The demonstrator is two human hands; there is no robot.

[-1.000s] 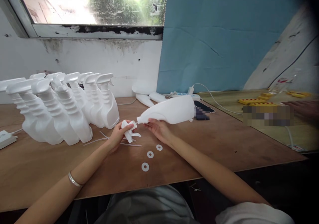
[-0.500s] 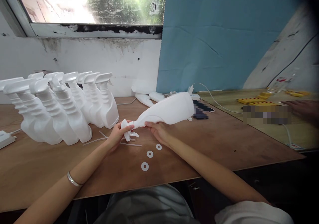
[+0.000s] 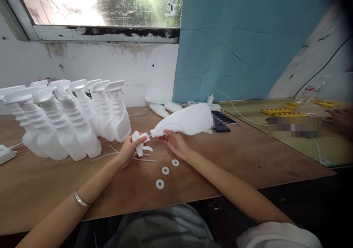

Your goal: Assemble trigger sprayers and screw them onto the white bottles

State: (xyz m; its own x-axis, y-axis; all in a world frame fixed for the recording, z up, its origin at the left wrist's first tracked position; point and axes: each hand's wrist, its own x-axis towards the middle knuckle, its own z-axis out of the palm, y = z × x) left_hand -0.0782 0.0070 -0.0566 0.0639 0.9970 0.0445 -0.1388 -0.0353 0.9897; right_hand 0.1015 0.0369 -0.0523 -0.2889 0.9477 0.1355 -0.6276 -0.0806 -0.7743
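Note:
My left hand grips a white trigger spray head, its trigger pointing down and to the right. My right hand holds a white plastic bottle by its neck end, tilted with its base up to the right. A small gap separates head and bottle mouth, and a thin tube shows between them. Below the hands, three white ring washers lie on the wooden table. Several thin clear tubes rest on the wood beneath and beside my left hand.
Several white spray bottles with heads fitted stand close together at the left. Phones and a charger sit behind the held bottle. On the adjoining table at right are yellow pieces and another person's hand.
The spray head and bottle neck have come apart slightly, so the mouth and part of the tube show. My right hand has shifted a little upward on the bottle. The other person's hand moved slightly.

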